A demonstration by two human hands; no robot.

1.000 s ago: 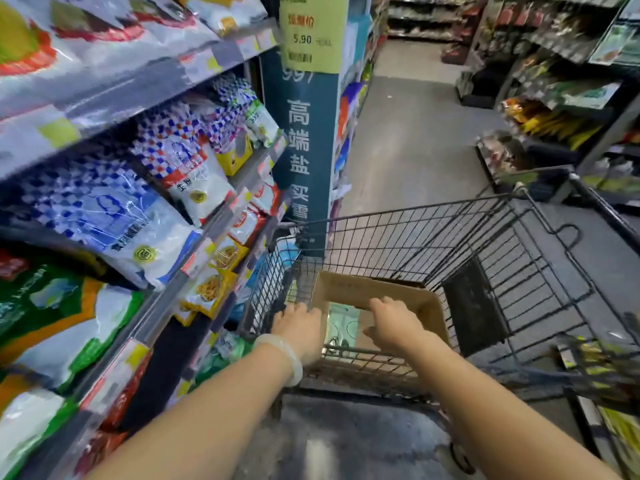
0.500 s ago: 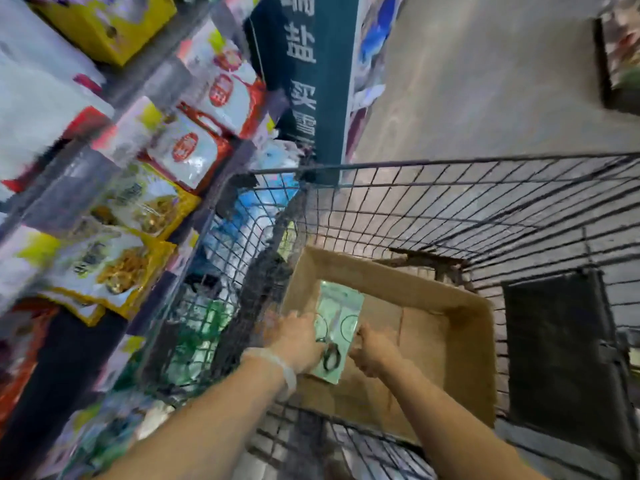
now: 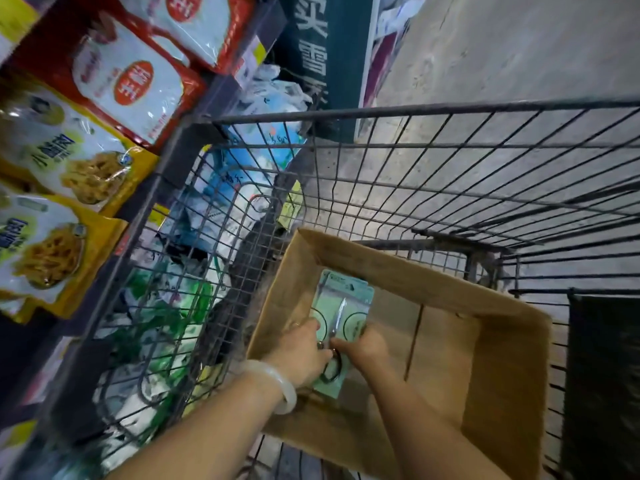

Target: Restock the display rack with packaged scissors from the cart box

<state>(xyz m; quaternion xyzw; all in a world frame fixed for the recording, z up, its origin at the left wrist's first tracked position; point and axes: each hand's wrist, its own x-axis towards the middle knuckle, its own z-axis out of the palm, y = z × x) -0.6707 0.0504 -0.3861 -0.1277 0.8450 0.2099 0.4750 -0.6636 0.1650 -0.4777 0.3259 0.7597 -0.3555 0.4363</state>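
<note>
An open cardboard box (image 3: 502, 344) sits inside a wire shopping cart (image 3: 415, 174). Inside the box, a small stack of pale green scissors packs (image 3: 346, 306) stands tilted, with a pair of black-handled scissors showing on the front pack. My left hand (image 3: 301, 355), a white bangle on its wrist, grips the stack's left lower edge. My right hand (image 3: 365, 346) grips its right lower edge. Both hands are low inside the box, close together. The display rack for scissors is out of view.
Store shelves (image 3: 180, 140) run along the left, packed with red, yellow and white food bags (image 3: 69, 157) close against the cart's side. A teal sign pillar (image 3: 322, 57) stands ahead of the cart. Grey concrete aisle floor (image 3: 502, 50) stretches beyond. A black panel (image 3: 602, 375) lines the cart's right.
The view has tipped down and closer into the cart. Both hands went from the box rim down inside, took hold of the scissors packs and raised them slightly.
</note>
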